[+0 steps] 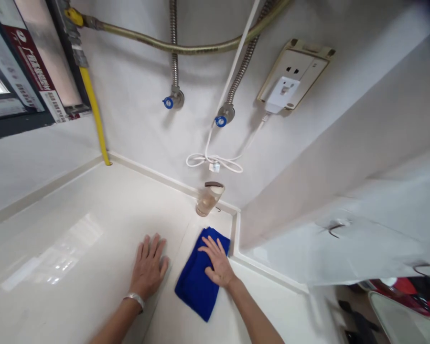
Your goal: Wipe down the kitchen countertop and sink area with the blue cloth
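Observation:
A folded blue cloth (pixel 197 282) lies on the white countertop (pixel 129 205) near the corner. On top of it rests my right hand (pixel 217 263), fingers spread and palm down, pressing rather than gripping. My left hand (pixel 149 267), with a silvery bracelet at the wrist, lies flat on the bare counter to the left of the cloth, its fingers stretched out. Beyond the cloth, against the low back edge, stands a clear glass (pixel 207 200) with a dark curved piece at its rim.
On the wall are a socket with a white plug (pixel 282 93), two blue-handled valves (pixel 220 121) with metal hoses, and a looped white cord (pixel 215 160). A yellow pipe (pixel 95 112) enters the counter at the left corner. Hooks (pixel 338 227) stick out on the right wall.

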Motion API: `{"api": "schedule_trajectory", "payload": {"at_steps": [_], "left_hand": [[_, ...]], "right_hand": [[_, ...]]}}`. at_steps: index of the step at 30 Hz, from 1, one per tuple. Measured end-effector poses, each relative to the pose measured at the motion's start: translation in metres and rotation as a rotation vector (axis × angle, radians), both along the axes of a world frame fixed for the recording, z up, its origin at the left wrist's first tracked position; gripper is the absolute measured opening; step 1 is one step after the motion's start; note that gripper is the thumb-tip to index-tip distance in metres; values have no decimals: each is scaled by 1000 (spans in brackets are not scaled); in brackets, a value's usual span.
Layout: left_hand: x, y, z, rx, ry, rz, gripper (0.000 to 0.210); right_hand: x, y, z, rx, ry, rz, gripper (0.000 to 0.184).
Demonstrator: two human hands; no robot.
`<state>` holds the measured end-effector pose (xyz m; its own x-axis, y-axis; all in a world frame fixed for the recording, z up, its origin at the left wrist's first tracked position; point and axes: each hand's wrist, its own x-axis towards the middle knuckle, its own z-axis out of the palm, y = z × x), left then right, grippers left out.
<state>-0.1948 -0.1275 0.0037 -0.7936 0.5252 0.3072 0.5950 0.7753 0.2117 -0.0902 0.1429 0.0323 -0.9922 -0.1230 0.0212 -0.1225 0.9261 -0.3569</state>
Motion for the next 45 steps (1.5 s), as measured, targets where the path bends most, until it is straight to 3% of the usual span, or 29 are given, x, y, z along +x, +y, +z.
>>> {"api": "schedule_trajectory", "payload": {"at_steps": [4, 9, 12, 20, 26, 30, 37, 41, 45], "left_hand": [[1, -1, -1, 10, 22, -6, 58], [2, -1, 0, 49, -10, -9, 59], [3, -1, 1, 37, -18, -9, 60], [3, -2, -1, 36, -39, -14, 62], [3, -4, -2, 33, -19, -15, 62], [2, -5, -1, 56, -17, -13, 59], [-3, -2, 2, 21, -61, -4, 58], [-4, 0, 4, -4, -45, -2, 60], [-6, 0, 2, -20, -34, -1, 62]], "right_hand": [[-16, 10, -1, 64, 2, -65, 68], [-17, -28, -36, 192, 136, -427, 66], [-29, -32, -49, 276, 133, -460, 70], [-83, 22, -47, 321, 99, -565, 72], [-88, 20, -41, 312, 94, -553, 68], [-55, -18, -43, 286, 120, -556, 69], [38, -93, -43, 231, 104, -477, 72], [100, -102, -39, 227, 111, -457, 68], [165, -92, -39, 248, 126, -530, 62]]}}
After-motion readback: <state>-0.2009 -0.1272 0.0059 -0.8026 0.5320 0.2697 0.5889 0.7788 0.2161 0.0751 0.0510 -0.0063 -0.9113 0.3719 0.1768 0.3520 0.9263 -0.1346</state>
